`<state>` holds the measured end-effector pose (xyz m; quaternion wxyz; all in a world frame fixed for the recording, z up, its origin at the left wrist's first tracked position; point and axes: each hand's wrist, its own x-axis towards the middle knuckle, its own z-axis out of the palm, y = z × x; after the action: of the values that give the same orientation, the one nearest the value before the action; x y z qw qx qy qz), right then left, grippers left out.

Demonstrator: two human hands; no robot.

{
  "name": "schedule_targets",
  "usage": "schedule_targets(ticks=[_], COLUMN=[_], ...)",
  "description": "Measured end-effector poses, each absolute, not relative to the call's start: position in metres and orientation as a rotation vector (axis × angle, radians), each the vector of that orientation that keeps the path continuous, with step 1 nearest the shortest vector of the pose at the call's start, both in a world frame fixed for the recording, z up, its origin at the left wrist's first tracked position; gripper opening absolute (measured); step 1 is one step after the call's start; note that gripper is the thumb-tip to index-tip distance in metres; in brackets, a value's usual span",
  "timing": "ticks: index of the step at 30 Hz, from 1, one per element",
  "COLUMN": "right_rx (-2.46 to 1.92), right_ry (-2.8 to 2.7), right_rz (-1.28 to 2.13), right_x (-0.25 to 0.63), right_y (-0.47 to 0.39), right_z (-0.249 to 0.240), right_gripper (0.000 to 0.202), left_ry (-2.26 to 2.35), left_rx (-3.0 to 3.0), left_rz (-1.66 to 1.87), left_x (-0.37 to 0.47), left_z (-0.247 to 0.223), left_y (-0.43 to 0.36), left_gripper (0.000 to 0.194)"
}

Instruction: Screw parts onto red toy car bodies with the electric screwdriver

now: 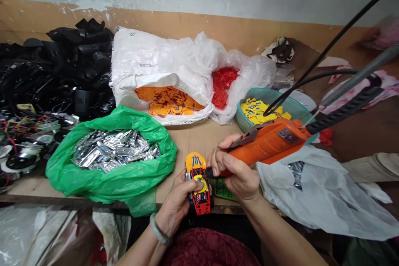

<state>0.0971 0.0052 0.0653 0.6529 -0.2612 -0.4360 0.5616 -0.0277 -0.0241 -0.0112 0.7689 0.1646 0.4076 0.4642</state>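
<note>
My left hand [180, 193] is closed around a toy car [199, 204] at the front edge of the table, its thumb on the yellow top piece. The car has an orange hood, a red frame and black wheels. In my right hand [238, 174] is an orange electric screwdriver [271, 141], tilted so that its black nose points left at the car. The tip reaches the middle of the car beside my left thumb; whether it touches a screw is too small to tell. A cable runs from the tool's rear to the upper right.
A green bag [112, 183] of silvery parts lies left. Behind are a white sack [149, 58] with orange pieces, a bag of red parts [222, 85] and a teal basin [245, 118] of yellow pieces. Black parts [84, 66] pile up at far left. A green basket [225, 191] sits beneath my right hand.
</note>
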Motion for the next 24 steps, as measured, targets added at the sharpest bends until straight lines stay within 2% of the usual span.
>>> schedule_targets(ticks=[13,24], right_rx=[-0.652,-0.616], right_ry=[-1.087,-1.108], right_rz=[1.255,1.242], right_x=[0.101,0.106], right_y=[-0.002,0.002], right_z=[0.057,0.051], right_gripper=[0.020,0.021], left_ry=[0.919,0.939], left_rx=[0.410,0.434], left_rz=[1.019,1.030], left_x=[-0.026,-0.026], left_z=[-0.005,-0.008], left_y=[-0.023,-0.021], left_gripper=[0.030,0.037])
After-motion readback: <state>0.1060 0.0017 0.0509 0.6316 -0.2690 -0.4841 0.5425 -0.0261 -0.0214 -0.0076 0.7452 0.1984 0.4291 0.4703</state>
